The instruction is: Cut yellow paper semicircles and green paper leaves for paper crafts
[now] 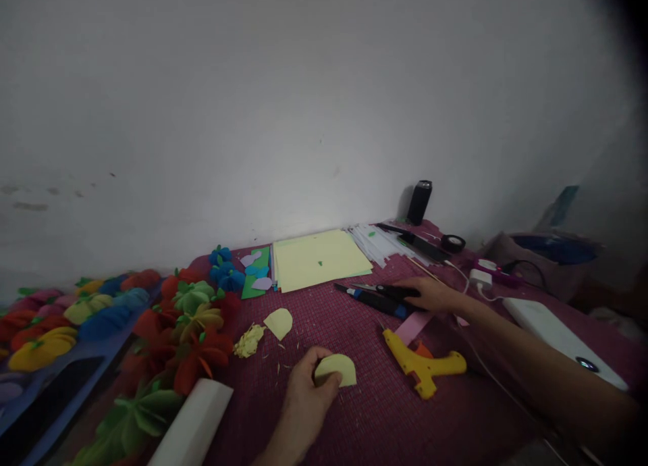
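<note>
My left hand (310, 392) pinches a pale yellow rounded cut-out (338, 370), seemingly a small stack of sheet pieces, between thumb and fingers. Another yellow petal-shaped cut-out (279, 323) lies just beyond it, beside a small heap of yellow trimmings (249, 341). Farther right, my right hand (428, 294) has its fingers on the black handles of a pair of scissors (392, 291), which rest on the table with the blades pointing left. Directly alongside the scissors lies a black and blue utility knife (377, 302).
A yellow glue gun (421, 363) lies front right, near a pink strip (412, 327). Yellow sheets (318, 260) are stacked by the wall. Colourful petalled shapes (197, 317) crowd the left. A black can (420, 202), tape roll (452, 243) and white power bank (561, 338) stand or lie right.
</note>
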A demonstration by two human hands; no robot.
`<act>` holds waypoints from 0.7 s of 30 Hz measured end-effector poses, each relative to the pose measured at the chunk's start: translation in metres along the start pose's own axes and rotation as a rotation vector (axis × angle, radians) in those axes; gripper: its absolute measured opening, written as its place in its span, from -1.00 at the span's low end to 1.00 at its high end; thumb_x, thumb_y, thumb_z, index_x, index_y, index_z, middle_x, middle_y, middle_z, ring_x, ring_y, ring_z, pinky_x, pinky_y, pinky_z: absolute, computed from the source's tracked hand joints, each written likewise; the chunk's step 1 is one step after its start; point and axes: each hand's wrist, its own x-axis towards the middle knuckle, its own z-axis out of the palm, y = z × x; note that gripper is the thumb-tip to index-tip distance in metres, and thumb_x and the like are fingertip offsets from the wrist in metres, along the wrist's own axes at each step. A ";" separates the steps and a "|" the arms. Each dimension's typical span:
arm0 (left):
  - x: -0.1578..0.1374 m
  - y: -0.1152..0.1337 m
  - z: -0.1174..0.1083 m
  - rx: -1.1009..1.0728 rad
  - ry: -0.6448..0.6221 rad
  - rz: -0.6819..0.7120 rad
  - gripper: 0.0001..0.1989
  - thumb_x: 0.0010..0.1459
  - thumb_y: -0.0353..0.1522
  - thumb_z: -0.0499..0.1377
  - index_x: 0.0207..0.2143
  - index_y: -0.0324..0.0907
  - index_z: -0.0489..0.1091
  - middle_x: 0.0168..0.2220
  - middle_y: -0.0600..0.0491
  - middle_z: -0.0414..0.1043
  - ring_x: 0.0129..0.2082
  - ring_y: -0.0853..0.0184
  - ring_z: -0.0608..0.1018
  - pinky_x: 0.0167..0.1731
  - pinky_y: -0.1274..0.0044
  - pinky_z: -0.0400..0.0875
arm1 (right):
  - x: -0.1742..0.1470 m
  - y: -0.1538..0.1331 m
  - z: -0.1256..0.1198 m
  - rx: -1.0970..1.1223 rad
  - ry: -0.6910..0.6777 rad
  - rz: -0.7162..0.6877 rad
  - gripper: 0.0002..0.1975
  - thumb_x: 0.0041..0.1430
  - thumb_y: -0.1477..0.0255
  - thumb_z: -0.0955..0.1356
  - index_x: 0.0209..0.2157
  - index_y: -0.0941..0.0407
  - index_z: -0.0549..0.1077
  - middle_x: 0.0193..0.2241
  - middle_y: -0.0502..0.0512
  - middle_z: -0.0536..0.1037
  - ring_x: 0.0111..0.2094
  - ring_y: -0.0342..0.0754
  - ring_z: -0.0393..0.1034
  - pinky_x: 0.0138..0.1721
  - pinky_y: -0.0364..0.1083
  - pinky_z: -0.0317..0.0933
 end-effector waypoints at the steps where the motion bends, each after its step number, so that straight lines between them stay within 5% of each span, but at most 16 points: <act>1: 0.000 -0.001 0.000 -0.004 -0.002 -0.003 -0.93 -0.06 -0.41 0.14 -0.44 -0.20 0.32 -0.54 0.16 0.29 -0.52 0.42 0.34 -0.52 0.63 0.19 | -0.001 0.000 -0.002 -0.001 -0.008 -0.008 -0.55 -0.06 0.56 0.29 -0.08 0.02 0.45 -0.11 0.03 0.52 -0.09 0.04 0.38 -0.03 -0.05 0.18; 7: -0.001 -0.001 0.000 0.010 -0.010 0.012 -0.86 0.01 -0.33 0.14 -0.41 -0.22 0.41 -0.51 0.11 0.38 -0.48 0.38 0.38 -0.47 0.60 0.20 | -0.030 -0.052 -0.009 -0.018 0.170 0.031 -0.72 0.04 0.46 0.28 -0.19 0.08 0.50 -0.22 0.12 0.54 -0.15 0.08 0.38 -0.06 0.05 0.19; 9: -0.003 0.003 0.000 0.009 -0.017 0.016 -0.84 0.02 -0.32 0.14 -0.40 -0.23 0.44 -0.49 0.09 0.42 -0.46 0.36 0.39 -0.44 0.60 0.21 | -0.052 -0.092 0.002 0.158 0.258 0.046 -0.75 0.10 0.38 0.26 -0.19 0.09 0.47 -0.19 0.12 0.53 -0.15 0.03 0.38 -0.07 0.01 0.21; 14: -0.009 0.014 0.003 -0.007 -0.049 0.018 -0.83 0.02 -0.32 0.15 -0.38 -0.22 0.49 -0.47 0.08 0.46 -0.45 0.36 0.40 -0.43 0.60 0.22 | -0.090 -0.174 0.053 0.591 0.228 0.058 -0.64 0.04 0.28 0.34 -0.11 0.08 0.40 -0.14 0.12 0.49 -0.13 0.02 0.36 -0.10 -0.03 0.24; 21: -0.010 0.021 0.000 -0.040 -0.103 0.021 -0.77 0.03 -0.27 0.16 -0.33 -0.20 0.52 -0.42 0.03 0.51 -0.42 0.33 0.44 -0.40 0.58 0.25 | -0.076 -0.188 0.079 0.923 0.187 0.130 -0.74 0.10 0.22 0.29 -0.44 0.13 0.45 -0.54 -0.03 0.45 -0.46 -0.11 0.32 -0.44 -0.16 0.18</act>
